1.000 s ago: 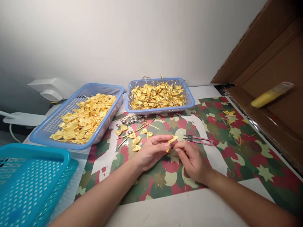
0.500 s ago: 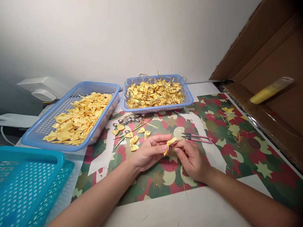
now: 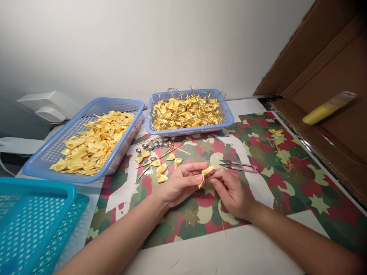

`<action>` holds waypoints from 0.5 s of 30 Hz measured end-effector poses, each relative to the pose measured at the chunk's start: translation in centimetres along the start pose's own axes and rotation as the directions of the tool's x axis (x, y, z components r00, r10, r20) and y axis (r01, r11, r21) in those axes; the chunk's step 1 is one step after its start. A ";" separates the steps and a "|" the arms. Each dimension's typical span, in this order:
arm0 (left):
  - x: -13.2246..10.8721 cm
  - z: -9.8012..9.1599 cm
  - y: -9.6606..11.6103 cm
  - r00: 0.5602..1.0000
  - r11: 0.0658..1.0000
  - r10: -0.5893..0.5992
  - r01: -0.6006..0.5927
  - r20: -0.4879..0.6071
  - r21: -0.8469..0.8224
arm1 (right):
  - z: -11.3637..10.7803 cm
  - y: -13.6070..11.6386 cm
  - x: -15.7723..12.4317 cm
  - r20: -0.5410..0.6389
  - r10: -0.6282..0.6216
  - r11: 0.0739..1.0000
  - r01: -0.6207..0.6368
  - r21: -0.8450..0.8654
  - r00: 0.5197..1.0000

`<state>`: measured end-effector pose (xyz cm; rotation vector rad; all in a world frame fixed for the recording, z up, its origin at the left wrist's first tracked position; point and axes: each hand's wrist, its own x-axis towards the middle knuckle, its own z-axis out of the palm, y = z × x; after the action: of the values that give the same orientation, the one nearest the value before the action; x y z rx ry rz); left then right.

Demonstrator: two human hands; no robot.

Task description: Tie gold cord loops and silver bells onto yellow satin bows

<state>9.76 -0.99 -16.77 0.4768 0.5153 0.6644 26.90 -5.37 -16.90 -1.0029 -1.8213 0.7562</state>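
Note:
My left hand (image 3: 183,183) and my right hand (image 3: 231,193) meet over the patterned mat (image 3: 301,183), both pinching one small yellow ribbon bow (image 3: 205,174) between their fingertips. A thin gold cord (image 3: 222,219) trails from under my right hand toward me. Pink thread snips (image 3: 239,166) lie just beyond my right hand. A few loose yellow bows (image 3: 162,173), gold cords and small silver beads (image 3: 156,145) lie beyond my left hand.
A blue basket (image 3: 57,156) heaped with plain yellow bows stands at the left. Another blue basket (image 3: 226,118) of bows with gold loops stands at the back. A teal basket (image 3: 37,221) is near left, an open cardboard box (image 3: 329,76) at the right.
The view has shifted slightly, so everything sits a little further left and higher. Both hands keep the same pinch on the bow.

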 end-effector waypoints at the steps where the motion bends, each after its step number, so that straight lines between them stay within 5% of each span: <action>1: 0.0 0.0 0.0 1.000 1.000 -0.001 0.001 -0.001 0.001 | 0.0 0.0 0.0 0.000 0.000 1.000 0.000 0.003 1.000; 15: -0.1 0.0 -0.1 0.999 0.999 -0.020 0.021 -0.027 0.029 | 0.0 -0.1 0.0 -0.005 0.013 1.000 -0.013 -0.006 1.000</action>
<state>9.79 -1.16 -16.79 0.4903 0.5550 0.6449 26.84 -5.40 -16.87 -1.0204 -1.8158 0.7561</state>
